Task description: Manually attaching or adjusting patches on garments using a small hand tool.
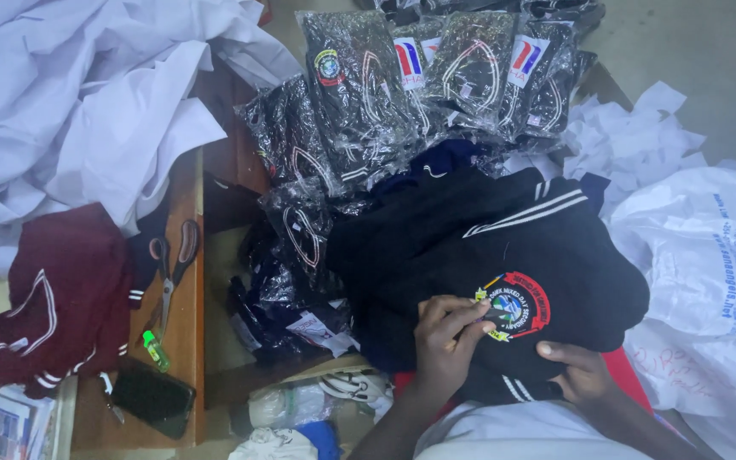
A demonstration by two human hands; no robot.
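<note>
Fingertips of my left hand [446, 336] pinch at the embroidered crest [514, 307] on the black sweater [504, 247] in my lap, right hand [579, 368] gripping its hem: I'd keep the cloth taut.

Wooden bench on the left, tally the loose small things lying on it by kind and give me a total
Scissors: 1
Green lighter: 1
Dark phone: 1
Total: 3

They lie on the wooden bench, apart from the left hand and right hand on the black sweater.
</note>
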